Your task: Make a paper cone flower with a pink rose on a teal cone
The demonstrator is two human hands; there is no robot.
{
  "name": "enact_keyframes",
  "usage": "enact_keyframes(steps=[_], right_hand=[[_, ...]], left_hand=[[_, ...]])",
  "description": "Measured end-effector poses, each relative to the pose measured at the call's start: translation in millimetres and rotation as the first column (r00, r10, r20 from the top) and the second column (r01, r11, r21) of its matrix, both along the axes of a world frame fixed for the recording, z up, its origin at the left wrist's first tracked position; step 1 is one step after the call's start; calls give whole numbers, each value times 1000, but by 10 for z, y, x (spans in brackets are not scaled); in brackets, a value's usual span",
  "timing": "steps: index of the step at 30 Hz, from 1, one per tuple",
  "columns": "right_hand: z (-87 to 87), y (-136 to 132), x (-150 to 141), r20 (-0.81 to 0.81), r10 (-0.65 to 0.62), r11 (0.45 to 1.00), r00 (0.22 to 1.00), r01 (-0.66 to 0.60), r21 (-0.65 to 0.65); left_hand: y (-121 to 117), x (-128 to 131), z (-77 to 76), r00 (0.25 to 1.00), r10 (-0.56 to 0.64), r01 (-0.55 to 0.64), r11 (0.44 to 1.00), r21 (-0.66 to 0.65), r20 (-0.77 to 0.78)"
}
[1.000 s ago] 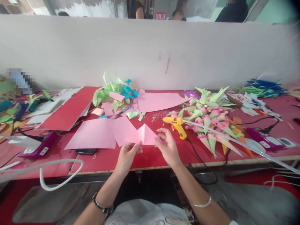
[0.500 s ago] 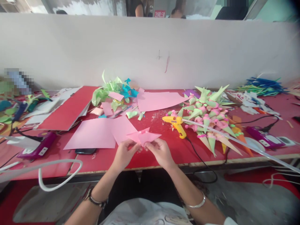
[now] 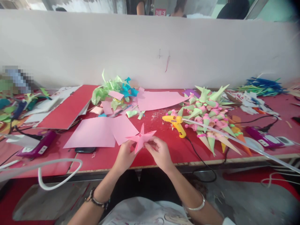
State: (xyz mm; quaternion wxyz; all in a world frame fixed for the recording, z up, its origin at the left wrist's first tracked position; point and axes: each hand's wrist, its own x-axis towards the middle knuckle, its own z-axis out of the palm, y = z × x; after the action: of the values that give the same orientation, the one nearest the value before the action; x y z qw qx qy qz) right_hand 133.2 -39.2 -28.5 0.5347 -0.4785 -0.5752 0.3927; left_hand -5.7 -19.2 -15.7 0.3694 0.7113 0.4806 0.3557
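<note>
A folded pink paper star [image 3: 141, 138] with several pointed arms is held above the front of the red table. My left hand [image 3: 125, 153] is closed on its lower left side, with the fingers partly hidden behind the paper. On the lower right, my right hand [image 3: 159, 152] pinches the star between thumb and fingers. Just left of the star lie flat sheets of pink paper [image 3: 90, 132]. To the right, a yellow glue gun [image 3: 177, 125] rests on the table with a long clear glue stick in its back.
Green and pink paper cones [image 3: 208, 117] are piled at right, beside a purple power strip [image 3: 264, 137]. Paper scraps [image 3: 110, 89] and a red board [image 3: 67, 107] lie at back left. Another power strip [image 3: 38, 147] sits at left. A white partition [image 3: 93, 50] stands behind.
The pink star has turned in my hands, so its arms now spread up, sideways and down with its centre showing. Both hands stay near the same place.
</note>
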Motion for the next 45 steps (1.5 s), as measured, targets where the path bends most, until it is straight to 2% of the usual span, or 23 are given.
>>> enact_keyframes(steps=[4,6,9,11,15,18,21,23,26,29,31,37,45], right_hand=[[-10,-2,32,23,6,1000,1000,-7,19],[-4,-1,50,36,22,999,999,-24,40],[10,-1,67,102,16,996,995,-25,91],[22,-5,76,159,3,993,987,-21,113],[67,-23,109,259,41,991,965,-72,110],[120,-41,134,326,61,986,943,-107,126],[160,-49,143,334,62,983,941,-115,143],[162,-43,143,259,80,987,962,-113,116],[123,-14,139,21,73,997,997,-73,8],[78,24,127,-216,35,996,976,-52,-75],[67,42,113,-293,36,992,955,-70,-105],[112,37,77,-293,54,986,955,-97,-135],[176,-9,75,-243,76,983,967,-114,-143]], left_hand=[[14,-43,48,993,-76,83,994,75,-92],[1,-60,65,974,-113,143,979,145,-199],[-36,-61,85,919,-78,205,932,298,-388],[-58,-49,96,902,-44,220,902,372,-429],[-79,-26,101,922,-113,234,925,300,-369],[-73,-20,71,944,-82,173,947,270,-319],[-57,-19,23,979,-58,105,965,239,-195],[-47,-21,-4,993,-47,67,979,190,-111],[-44,-19,-36,998,-9,16,993,118,-60],[-49,-4,-54,999,9,-7,998,67,-32],[-53,12,-55,1000,5,-5,999,33,13],[-54,46,-44,989,-40,41,999,-4,143],[-41,94,-64,969,64,-47,996,-78,239]])
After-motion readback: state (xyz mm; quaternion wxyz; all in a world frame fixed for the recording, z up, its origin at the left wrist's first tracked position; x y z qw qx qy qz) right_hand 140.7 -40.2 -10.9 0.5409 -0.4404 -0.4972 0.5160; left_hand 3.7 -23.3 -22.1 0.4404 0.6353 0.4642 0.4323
